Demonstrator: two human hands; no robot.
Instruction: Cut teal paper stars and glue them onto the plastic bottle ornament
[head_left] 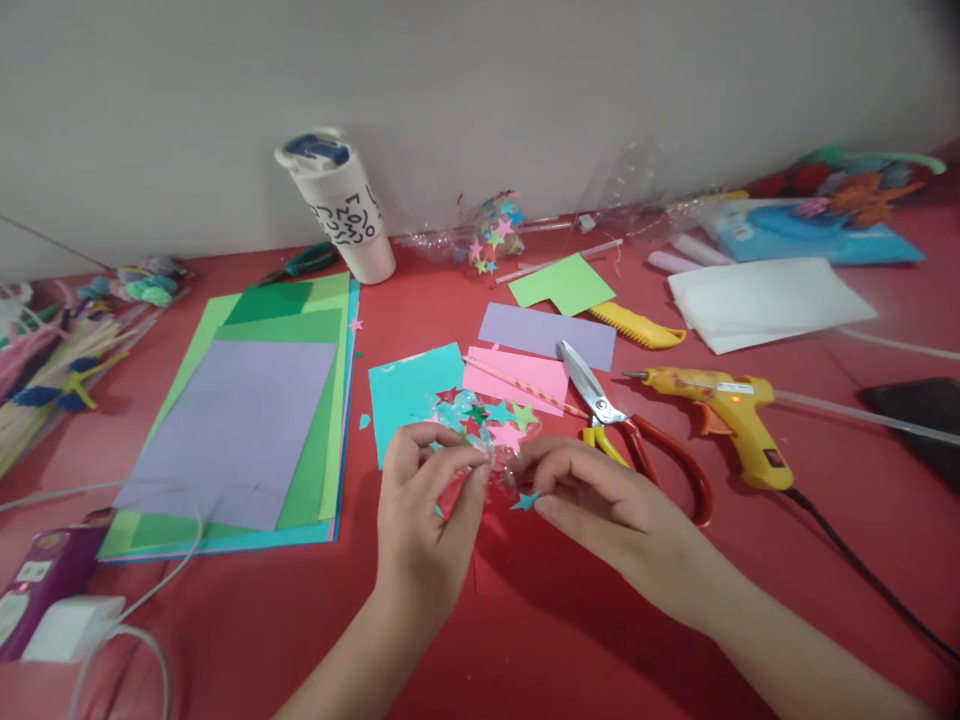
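1. The left hand [424, 510] grasps, between thumb and fingertips, a clear plastic piece decorated with coloured stars [499, 425].
2. The clear plastic piece lies in front of and between the two hands, at the centre of the work area.
3. The right hand [607, 500] is curled, its thumb tip meeting a small turquoise five-pointed star [523, 502]; one cannot tell whether its partly hidden fingers grip this star or the plastic.
4. Beyond the hands lie a turquoise paper sheet [401, 395] and a pink paper rectangle [547, 372], the latter crossed by a slender patterned stick [517, 382].
5. Beside the right hand rest scissors with red handles and metal blades [600, 405], points directed away from the person; further right is a yellow glue gun with an orange trigger [712, 390].
6. Left of the hands, a lilac paper sheet [240, 420] lies uppermost on green and blue sheets.
7. Near the wall stand a white lidded tumbler with dark lettering [349, 220] and, to its right, a second clear star-covered object [496, 235].
8. All rest on a red tabletop [510, 640].
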